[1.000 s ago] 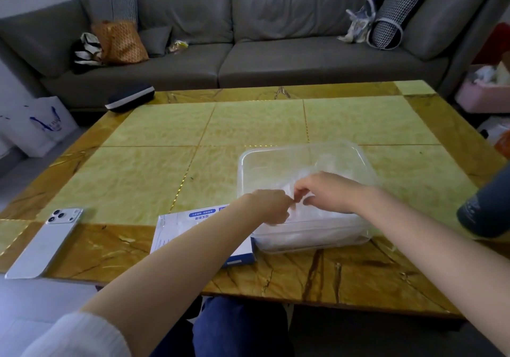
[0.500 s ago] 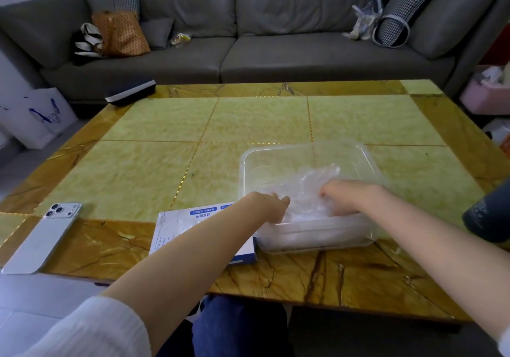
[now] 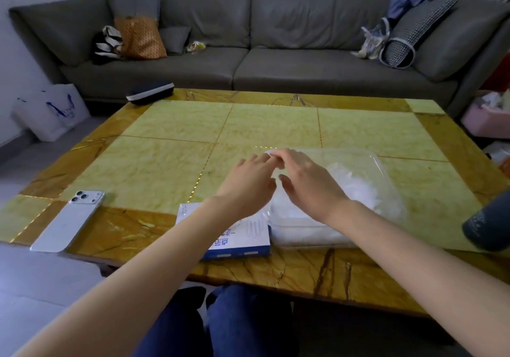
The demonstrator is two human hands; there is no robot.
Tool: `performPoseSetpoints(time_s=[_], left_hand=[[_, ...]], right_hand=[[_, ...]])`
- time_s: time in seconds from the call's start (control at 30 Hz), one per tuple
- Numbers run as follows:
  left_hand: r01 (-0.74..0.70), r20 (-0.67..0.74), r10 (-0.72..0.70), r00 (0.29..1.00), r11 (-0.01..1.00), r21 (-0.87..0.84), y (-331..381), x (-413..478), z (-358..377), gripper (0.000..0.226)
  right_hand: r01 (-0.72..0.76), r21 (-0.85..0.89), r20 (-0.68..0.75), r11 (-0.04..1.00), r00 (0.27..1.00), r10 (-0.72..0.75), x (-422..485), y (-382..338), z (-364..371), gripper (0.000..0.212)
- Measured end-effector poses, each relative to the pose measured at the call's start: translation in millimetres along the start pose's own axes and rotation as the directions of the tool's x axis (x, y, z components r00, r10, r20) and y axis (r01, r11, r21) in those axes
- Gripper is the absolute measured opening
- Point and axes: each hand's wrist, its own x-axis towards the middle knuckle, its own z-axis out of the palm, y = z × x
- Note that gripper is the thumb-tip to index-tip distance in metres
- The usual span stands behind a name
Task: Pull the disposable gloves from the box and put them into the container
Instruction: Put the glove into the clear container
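The person sits at the near edge of the yellow marble bench (image 3: 171, 160), knees in blue trousers showing below it, and both bare forearms reach forward over the top. The left hand (image 3: 248, 188) and the right hand (image 3: 309, 188) hover close together above the left end of the clear plastic container (image 3: 386, 180), palms down, with their fingertips meeting near its far left corner. Both grips are released: the fingers lie straight and relaxed, and I can make out nothing pinched between them. The disposable gloves (image 3: 356, 188) sit inside the container as a crumpled, whitish, translucent heap that fills much of it and shows through the front wall. The glove box (image 3: 240, 238), white with a blue edge and blue print, lies flat on the bench just beside the container's left front corner, and the left forearm crosses over it. Well to the left, near the front edge, a white phone (image 3: 69, 221) lies with its camera side up. At the right edge of the view a dark bottle (image 3: 488, 229) juts in, tilted. A dark glasses case (image 3: 150, 95) rests at the far left corner of the bench. Beyond stands a grey sofa (image 3: 276, 66) with an orange bag (image 3: 140, 37) on its left seat and a checked cushion (image 3: 414, 33) at its right end, and a white paper bag (image 3: 52, 110) stands on the floor to the left.
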Motion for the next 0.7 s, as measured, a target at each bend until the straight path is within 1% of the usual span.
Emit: performPoseSetpoints(time_s=[0.03, 0.07, 0.13, 0.2, 0.27, 0.3, 0.37, 0.43, 0.5, 0.6, 0.7], left_hand=[[0.033, -0.048, -0.034, 0.998, 0.999, -0.02, -9, -11, -3, 0.038], [0.079, -0.067, -0.08, 0.995, 0.997, -0.027, -19, -21, -3, 0.037], [0.205, -0.026, -0.206, 0.978, 0.978, -0.028, -40, -42, 2, 0.036], [0.332, 0.085, -0.33, 0.94, 0.943, 0.0, -61, -63, 13, 0.04], [0.386, 0.225, -0.392, 0.892, 0.92, 0.072, -76, -79, 26, 0.048], [0.4, 0.288, -0.408, 0.866, 0.912, 0.091, -82, -87, 32, 0.054], [0.437, 0.365, -0.433, 0.824, 0.896, 0.077, -86, -96, 43, 0.062], [0.471, 0.353, -0.454, 0.818, 0.881, 0.041, -88, -100, 49, 0.063], [0.475, 0.322, -0.459, 0.828, 0.88, 0.033, -87, -99, 52, 0.062], [0.475, 0.302, -0.464, 0.833, 0.879, 0.039, -88, -99, 54, 0.061], [0.479, 0.283, -0.468, 0.837, 0.877, 0.034, -88, -100, 56, 0.062]], right_hand=[[0.023, 0.016, -0.006, 1.0, 1.0, -0.023, 1, -9, 7, 0.042], [0.033, 0.029, -0.015, 0.999, 0.999, -0.032, 1, -17, 15, 0.044], [0.035, 0.041, -0.001, 0.999, 0.999, -0.035, 1, -32, 31, 0.046], [0.044, 0.026, 0.084, 0.999, 0.995, -0.046, 3, -45, 50, 0.046], [0.061, -0.038, 0.209, 0.997, 0.976, -0.051, 4, -52, 69, 0.044], [0.081, -0.087, 0.243, 0.993, 0.968, -0.057, 5, -55, 78, 0.042], [0.118, -0.171, 0.246, 0.978, 0.966, -0.073, 8, -61, 91, 0.042], [0.154, -0.245, 0.254, 0.957, 0.963, -0.09, 13, -66, 100, 0.041], [0.185, -0.316, 0.323, 0.931, 0.943, -0.078, 15, -73, 106, 0.042], [0.108, -0.268, 0.385, 0.957, 0.923, 0.003, 13, -79, 115, 0.041], [-0.003, -0.176, 0.363, 0.984, 0.929, 0.068, 14, -77, 121, 0.038]])
